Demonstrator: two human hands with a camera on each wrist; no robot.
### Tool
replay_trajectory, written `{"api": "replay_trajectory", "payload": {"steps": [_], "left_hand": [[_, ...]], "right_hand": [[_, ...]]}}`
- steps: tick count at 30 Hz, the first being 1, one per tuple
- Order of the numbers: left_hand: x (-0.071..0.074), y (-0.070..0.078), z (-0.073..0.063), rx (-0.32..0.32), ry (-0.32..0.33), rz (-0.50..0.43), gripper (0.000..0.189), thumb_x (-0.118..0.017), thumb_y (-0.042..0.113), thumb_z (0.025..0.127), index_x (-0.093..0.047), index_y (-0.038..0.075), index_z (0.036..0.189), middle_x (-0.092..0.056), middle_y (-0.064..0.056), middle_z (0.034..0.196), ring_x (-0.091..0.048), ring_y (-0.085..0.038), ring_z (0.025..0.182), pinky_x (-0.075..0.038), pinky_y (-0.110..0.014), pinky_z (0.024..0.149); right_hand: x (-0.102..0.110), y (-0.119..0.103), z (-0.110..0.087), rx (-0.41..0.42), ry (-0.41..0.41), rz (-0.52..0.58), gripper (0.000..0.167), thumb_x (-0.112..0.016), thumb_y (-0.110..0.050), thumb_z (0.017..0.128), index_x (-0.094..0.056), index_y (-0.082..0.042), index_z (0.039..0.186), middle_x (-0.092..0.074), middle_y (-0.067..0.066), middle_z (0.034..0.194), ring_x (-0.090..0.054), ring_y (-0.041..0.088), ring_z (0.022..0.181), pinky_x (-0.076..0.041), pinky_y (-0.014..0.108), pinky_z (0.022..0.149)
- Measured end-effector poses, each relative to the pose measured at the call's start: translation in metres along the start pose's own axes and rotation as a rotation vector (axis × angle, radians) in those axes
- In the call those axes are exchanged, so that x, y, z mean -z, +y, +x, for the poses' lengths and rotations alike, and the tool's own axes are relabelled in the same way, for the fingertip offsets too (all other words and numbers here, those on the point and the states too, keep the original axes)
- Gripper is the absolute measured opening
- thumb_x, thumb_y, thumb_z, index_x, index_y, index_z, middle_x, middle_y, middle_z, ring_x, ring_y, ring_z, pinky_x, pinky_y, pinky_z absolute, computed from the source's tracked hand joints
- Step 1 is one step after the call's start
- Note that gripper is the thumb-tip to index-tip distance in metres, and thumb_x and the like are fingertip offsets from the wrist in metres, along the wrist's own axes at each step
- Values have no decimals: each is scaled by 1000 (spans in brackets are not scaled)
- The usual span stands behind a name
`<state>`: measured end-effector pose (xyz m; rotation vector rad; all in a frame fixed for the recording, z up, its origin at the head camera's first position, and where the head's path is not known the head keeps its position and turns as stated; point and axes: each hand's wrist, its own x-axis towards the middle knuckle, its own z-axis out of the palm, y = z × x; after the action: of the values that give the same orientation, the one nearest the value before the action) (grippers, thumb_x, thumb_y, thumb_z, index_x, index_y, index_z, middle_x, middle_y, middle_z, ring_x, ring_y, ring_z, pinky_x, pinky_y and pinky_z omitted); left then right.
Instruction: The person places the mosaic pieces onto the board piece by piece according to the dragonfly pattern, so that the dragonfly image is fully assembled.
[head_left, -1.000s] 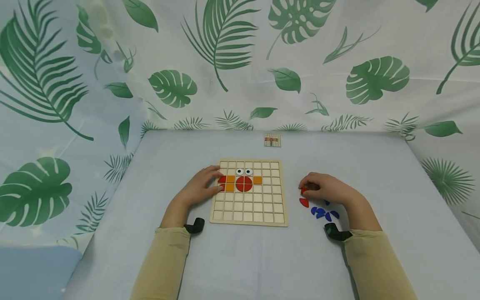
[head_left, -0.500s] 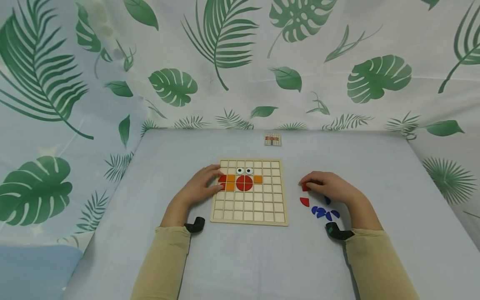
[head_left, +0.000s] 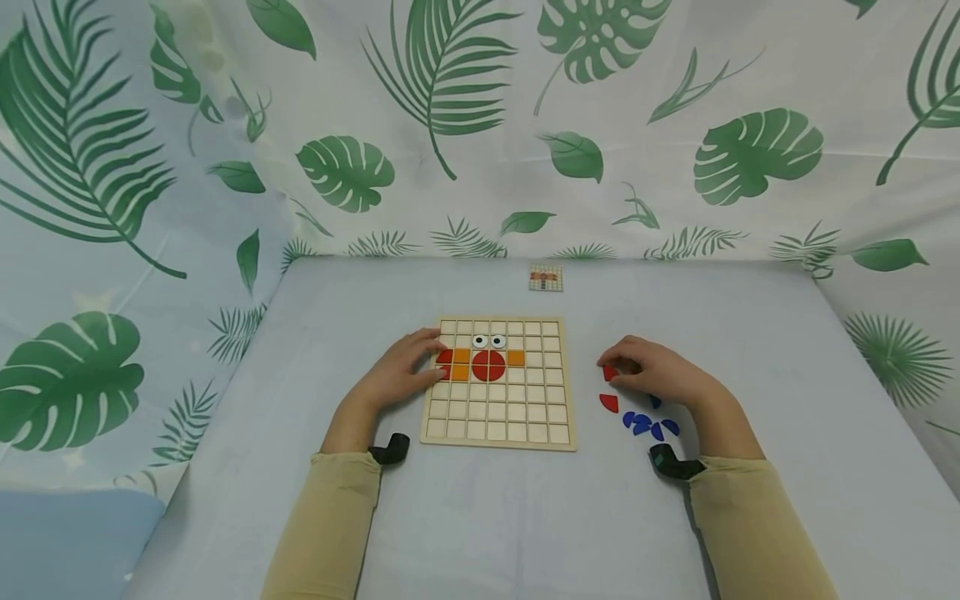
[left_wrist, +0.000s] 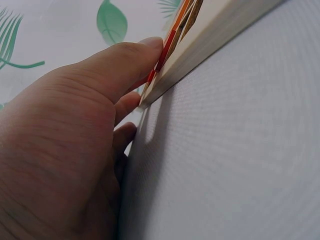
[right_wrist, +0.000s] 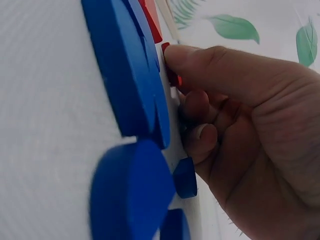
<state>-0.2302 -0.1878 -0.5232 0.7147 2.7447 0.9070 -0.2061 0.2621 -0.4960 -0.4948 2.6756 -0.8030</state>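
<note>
A wooden grid board (head_left: 498, 412) lies in the middle of the table in the head view. On it sit two eye pieces, a red circle (head_left: 488, 366) made of quarter pieces, orange squares (head_left: 462, 372) and red pieces at the left edge. My left hand (head_left: 393, 371) rests against that edge, its thumb (left_wrist: 142, 57) at the red pieces. To the right of the board, my right hand (head_left: 663, 372) pinches a red quarter-circle piece (head_left: 608, 373) between thumb and fingers, low over the table. Another red quarter-circle piece (head_left: 609, 403) lies just in front of it.
Several blue quarter-circle pieces (head_left: 641, 423) lie in a loose group below my right hand, with one partly hidden behind it. A small pattern card (head_left: 545, 278) lies near the table's back edge. Leaf-printed cloth (head_left: 465, 192) hangs behind and at both sides.
My right hand has risen slightly and the red piece shows more between its fingers. The left hand and the board stay in place.
</note>
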Motion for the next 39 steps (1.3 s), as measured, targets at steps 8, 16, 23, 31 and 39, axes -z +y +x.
{"api": "replay_trajectory", "payload": {"steps": [8, 16, 23, 31, 39], "left_hand": [[0, 0, 0, -1, 0, 3, 42, -67, 38, 94, -57, 18, 130, -37, -2, 158, -27, -28, 150, -25, -49, 123], [1, 0, 0, -14, 8, 5, 42, -67, 37, 94, -57, 18, 129, -38, -2, 157, -29, -27, 149, -26, -48, 123], [0, 1, 0, -2, 1, 0, 42, -67, 38, 94, -57, 18, 129, -37, -3, 158, -29, -28, 149, -25, -49, 123], [-1, 3, 0, 5, -6, -2, 43, -68, 39, 93, -57, 17, 129, -37, -3, 158, -29, -28, 149, -24, -49, 123], [1, 1, -1, 1, 0, 3, 43, -68, 38, 93, -58, 18, 130, -37, -3, 158, -27, -29, 150, -24, -50, 123]], "right_hand": [[0, -1, 2, 25, 16, -43, 24, -69, -15, 91, -68, -16, 114, -62, 1, 108, -55, 17, 96, -52, 37, 86], [2, -5, 1, 15, 17, -27, 24, -68, -16, 92, -67, -15, 116, -63, 1, 106, -55, 18, 95, -52, 37, 86], [3, -9, -2, -15, 1, 6, 25, -68, -21, 93, -65, -16, 118, -64, 1, 106, -55, 19, 94, -51, 35, 83], [7, -24, 1, 0, -4, 35, 26, -67, -19, 94, -64, -16, 119, -62, 1, 101, -54, 19, 87, -50, 31, 72], [8, -55, 21, 52, 37, 23, 30, -67, -21, 94, -64, -15, 123, -64, 1, 108, -55, 19, 90, -49, 31, 74]]}}
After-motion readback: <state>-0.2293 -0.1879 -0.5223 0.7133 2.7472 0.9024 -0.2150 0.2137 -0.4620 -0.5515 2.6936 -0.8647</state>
